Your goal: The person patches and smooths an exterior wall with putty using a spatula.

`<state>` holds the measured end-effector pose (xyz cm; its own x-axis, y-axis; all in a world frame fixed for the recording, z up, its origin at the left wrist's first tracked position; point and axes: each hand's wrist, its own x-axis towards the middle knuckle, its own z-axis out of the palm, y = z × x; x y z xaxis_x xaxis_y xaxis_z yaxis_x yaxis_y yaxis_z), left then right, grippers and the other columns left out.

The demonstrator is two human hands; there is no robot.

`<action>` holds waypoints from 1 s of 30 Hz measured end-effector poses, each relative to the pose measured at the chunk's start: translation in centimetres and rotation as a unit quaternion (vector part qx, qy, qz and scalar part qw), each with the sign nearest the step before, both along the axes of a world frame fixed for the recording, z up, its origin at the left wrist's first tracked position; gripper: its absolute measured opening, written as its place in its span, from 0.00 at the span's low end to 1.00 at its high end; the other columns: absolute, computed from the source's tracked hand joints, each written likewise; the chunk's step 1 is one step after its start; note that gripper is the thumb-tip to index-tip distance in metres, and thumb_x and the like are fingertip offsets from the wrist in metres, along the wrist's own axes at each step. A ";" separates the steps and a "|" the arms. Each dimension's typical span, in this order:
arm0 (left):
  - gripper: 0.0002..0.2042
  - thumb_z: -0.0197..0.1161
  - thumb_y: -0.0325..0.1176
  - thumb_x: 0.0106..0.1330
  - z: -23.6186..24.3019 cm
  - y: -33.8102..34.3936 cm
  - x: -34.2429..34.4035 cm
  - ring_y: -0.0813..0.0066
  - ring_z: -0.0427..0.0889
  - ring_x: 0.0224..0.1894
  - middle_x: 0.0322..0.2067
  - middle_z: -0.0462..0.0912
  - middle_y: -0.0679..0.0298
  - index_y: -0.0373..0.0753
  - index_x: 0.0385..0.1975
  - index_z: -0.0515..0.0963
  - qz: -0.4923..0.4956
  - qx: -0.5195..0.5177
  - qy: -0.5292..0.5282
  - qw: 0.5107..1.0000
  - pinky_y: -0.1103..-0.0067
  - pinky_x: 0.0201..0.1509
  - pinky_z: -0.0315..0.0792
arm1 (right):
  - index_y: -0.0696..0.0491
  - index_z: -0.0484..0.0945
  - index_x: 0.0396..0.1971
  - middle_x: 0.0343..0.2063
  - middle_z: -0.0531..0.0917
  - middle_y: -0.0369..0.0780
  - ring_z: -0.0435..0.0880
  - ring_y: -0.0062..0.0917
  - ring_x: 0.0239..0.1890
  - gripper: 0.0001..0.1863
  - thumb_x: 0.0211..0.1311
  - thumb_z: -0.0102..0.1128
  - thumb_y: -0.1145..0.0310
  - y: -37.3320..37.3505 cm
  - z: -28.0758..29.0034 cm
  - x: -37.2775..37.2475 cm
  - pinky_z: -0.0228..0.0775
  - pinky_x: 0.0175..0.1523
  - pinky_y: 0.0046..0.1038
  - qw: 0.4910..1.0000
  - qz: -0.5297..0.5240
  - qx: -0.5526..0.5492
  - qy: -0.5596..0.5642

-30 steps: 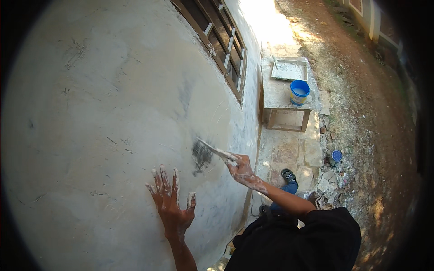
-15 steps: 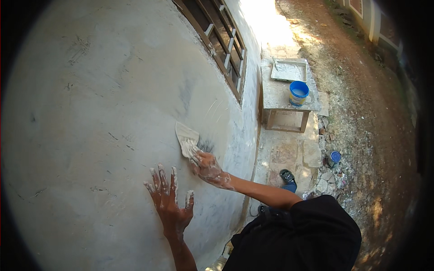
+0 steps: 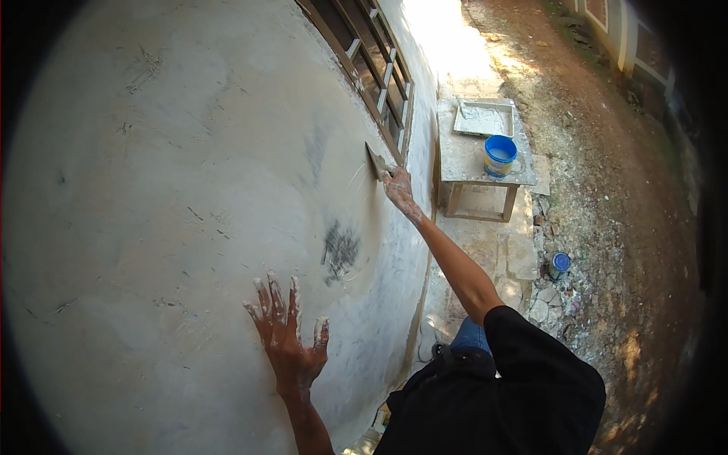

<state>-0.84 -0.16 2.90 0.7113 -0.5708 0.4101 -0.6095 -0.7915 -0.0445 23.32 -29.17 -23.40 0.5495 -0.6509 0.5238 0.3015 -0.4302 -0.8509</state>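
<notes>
My right hand (image 3: 397,184), streaked with white paste, grips a flat scraper (image 3: 376,159) against the pale plastered wall (image 3: 152,220), just below and left of a brown-framed window (image 3: 378,68). A dark scuffed patch (image 3: 340,250) shows on the wall below it. My left hand (image 3: 292,337) rests near the wall's lower middle with its fingers spread and its fingertips coated in white paste; it holds nothing.
A paste-stained low table (image 3: 462,163) stands beside the wall, carrying a white tray of paste (image 3: 481,119) and a blue-rimmed bucket (image 3: 499,158). A small blue-lidded can (image 3: 560,265) sits among rubble. A dirt path (image 3: 607,212) runs along the right.
My right hand has swept up and right with the scraper, from the dark patch toward the window's lower corner, uncovering the patch. My left hand has stayed about in place.
</notes>
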 end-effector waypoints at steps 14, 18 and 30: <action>0.29 0.56 0.45 0.61 -0.3 0.6 0.1 0.48 0.49 0.69 0.66 0.55 0.50 0.40 0.62 0.64 -0.002 0.008 -0.001 1.000 0.51 0.69 0.38 | 0.62 0.75 0.42 0.31 0.81 0.51 0.81 0.39 0.27 0.15 0.52 0.55 0.79 14.7 3.6 -21.7 0.72 0.31 0.31 0.988 0.110 0.093 0.053; 0.29 0.56 0.44 0.61 -0.5 0.6 0.1 0.48 0.49 0.69 0.66 0.55 0.50 0.40 0.62 0.64 -0.009 0.012 -0.001 1.000 0.50 0.69 0.38 | 0.63 0.76 0.39 0.23 0.79 0.47 0.77 0.31 0.19 0.12 0.54 0.52 0.80 15.8 4.5 -16.9 0.67 0.25 0.28 0.990 0.074 0.120 0.027; 0.29 0.55 0.46 0.62 -1.3 1.8 0.3 0.47 0.50 0.69 0.66 0.56 0.50 0.39 0.62 0.64 0.017 0.012 0.026 0.999 0.50 0.69 0.38 | 0.65 0.74 0.26 0.21 0.77 0.54 0.77 0.48 0.22 0.07 0.51 0.57 0.75 21.2 7.6 -18.1 0.71 0.29 0.40 0.979 0.176 0.003 0.104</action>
<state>-0.55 1.67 1.60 0.7509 -0.5547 0.3583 -0.5836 -0.8114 -0.0328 5.18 -7.97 -15.76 0.8343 -0.4052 0.3738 0.2501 -0.3261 -0.9117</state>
